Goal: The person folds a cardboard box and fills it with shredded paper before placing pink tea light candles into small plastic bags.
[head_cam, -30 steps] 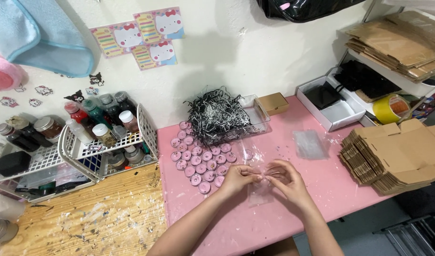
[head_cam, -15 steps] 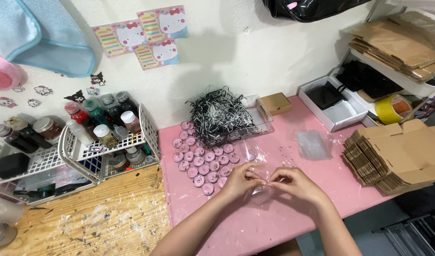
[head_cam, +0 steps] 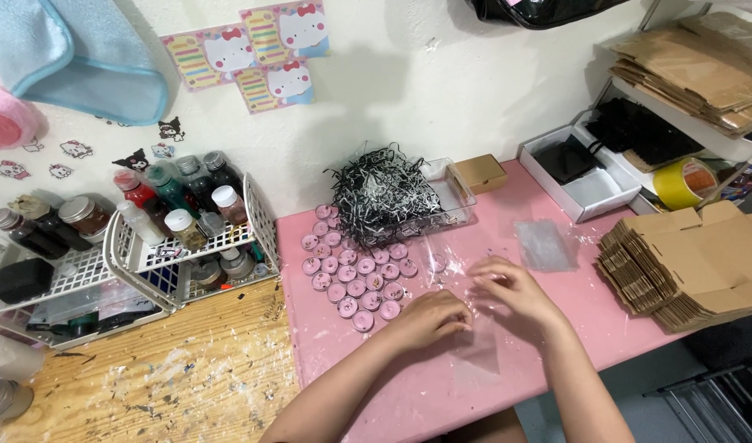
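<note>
Head view, 2 hands at work over a pink surface (head_cam: 556,328) in the lower centre of the frame. The left hand (head_cam: 429,318) and the right hand (head_cam: 511,289) were seen close together, both pinched on a small clear plastic bag (head_cam: 484,344) that hung from the fingers and lay partly on the pink surface just below them. What was held inside the bag could not be told. Just left of the hands, a cluster of small round pink tealight candles (head_cam: 355,275) was laid out in rows. Above these, near the frame's centre, a heap of black shredded paper (head_cam: 380,197) was piled in a clear tray. A second clear bag (head_cam: 544,244) lay flat to the upper right of the hands. A stack of flat brown cardboard boxes (head_cam: 688,262) was placed at the right edge, and a white wire rack of bottles (head_cam: 187,230) stood at the left.
</note>
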